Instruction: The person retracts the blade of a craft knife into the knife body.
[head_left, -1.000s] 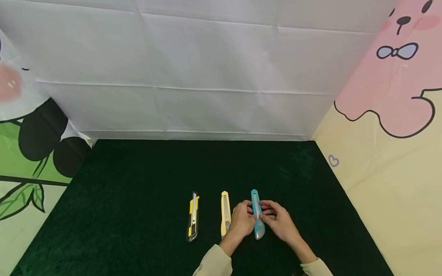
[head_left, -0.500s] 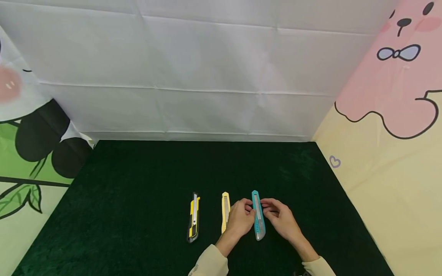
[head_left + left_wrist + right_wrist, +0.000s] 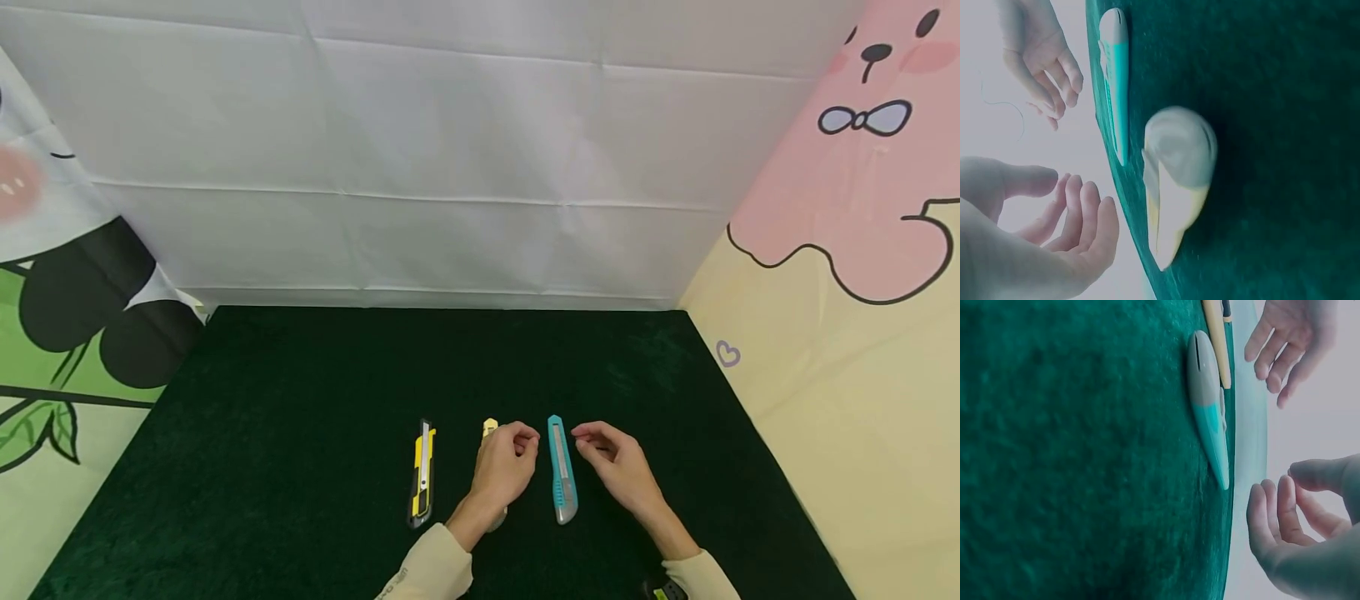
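Observation:
Three utility knives lie side by side on the dark green cloth (image 3: 315, 392). The teal utility knife (image 3: 561, 471) is between my hands, apart from both. My left hand (image 3: 504, 462) hovers over the yellow utility knife (image 3: 490, 425) and hides most of it in the head view; its fingers are loosely bent around nothing. In the left wrist view the yellow knife's grey end (image 3: 1179, 147) faces the camera. Just right of the teal knife, my right hand (image 3: 618, 467) holds nothing, fingers relaxed. The black-and-yellow utility knife (image 3: 422, 475) lies furthest left.
A white cloth wall (image 3: 450, 167) rises behind the green surface. Printed panels stand at both sides, with a pink bear (image 3: 862, 192) on the right one. A dark band (image 3: 667, 590) shows at my right wrist.
Both hands have let go of the teal knife and drawn apart. The left moved left over the yellow knife, the right slightly right. The teal knife stays about where it was.

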`<move>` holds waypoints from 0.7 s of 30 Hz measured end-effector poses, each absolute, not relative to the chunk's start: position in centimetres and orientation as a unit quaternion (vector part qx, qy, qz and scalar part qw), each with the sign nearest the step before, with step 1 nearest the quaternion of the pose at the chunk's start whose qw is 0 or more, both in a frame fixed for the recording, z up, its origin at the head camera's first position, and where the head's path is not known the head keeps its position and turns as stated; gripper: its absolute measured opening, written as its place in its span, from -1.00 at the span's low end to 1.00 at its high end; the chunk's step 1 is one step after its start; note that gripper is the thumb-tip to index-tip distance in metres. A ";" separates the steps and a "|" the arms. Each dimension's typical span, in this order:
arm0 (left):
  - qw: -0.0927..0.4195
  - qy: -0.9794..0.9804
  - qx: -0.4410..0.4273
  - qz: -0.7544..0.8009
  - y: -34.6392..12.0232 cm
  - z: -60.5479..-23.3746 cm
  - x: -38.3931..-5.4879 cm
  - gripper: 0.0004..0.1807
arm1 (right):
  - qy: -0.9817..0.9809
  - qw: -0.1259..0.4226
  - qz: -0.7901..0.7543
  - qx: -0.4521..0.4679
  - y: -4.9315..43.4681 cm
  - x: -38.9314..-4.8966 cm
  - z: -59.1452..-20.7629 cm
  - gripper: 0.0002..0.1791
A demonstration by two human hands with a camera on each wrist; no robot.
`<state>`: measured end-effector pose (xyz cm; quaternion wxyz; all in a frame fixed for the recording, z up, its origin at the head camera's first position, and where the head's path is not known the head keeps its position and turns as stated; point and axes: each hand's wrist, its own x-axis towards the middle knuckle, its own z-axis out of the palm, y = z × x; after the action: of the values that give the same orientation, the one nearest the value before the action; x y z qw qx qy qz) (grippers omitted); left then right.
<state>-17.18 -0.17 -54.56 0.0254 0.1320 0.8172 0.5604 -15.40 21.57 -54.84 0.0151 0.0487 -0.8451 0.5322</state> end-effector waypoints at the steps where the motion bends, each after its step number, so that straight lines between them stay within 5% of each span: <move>1: 0.024 0.818 0.132 0.559 -0.3 -54.5 -17.2 -0.87 | -0.844 0.018 0.533 0.053 21.7 -15.4 -54.8 -0.75; 21: 0.003 0.851 0.113 0.513 -4.3 -53.2 -17.9 -0.96 | -0.860 0.031 0.505 0.060 23.4 -15.9 -53.9 -0.83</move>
<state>-17.91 -4.26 -53.19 0.0026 0.1130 0.8507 0.5133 -15.94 23.38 -53.89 0.0307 0.0604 -0.8603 0.5053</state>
